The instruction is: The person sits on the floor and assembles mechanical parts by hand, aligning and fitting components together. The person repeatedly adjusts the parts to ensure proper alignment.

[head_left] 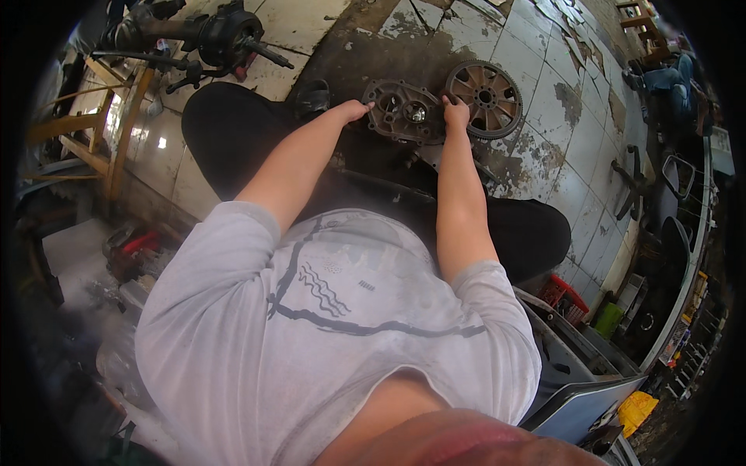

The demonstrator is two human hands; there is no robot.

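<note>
A grey metal gearbox housing [386, 124] with round bores and bolt holes along its rim is in front of me, above the dark floor between my knees. At its left edge my left hand [356, 111] is closed, the thumb on the rim and the other fingers mostly hidden. My right hand [457, 114] grips the opposite edge, its fingers likewise largely out of sight. Just right of that hand, a large toothed flywheel [486, 96] with spokes lies on the floor. Beside my left wrist sits a dark rounded part [313, 99].
An axle-like assembly [221, 35] stands at the upper left near a wooden frame [128, 128]. Broken tiles [559, 46] cover the floor at the far right. A red basket [562, 299], a green container [608, 319] and a tool rack [691, 357] are at my right.
</note>
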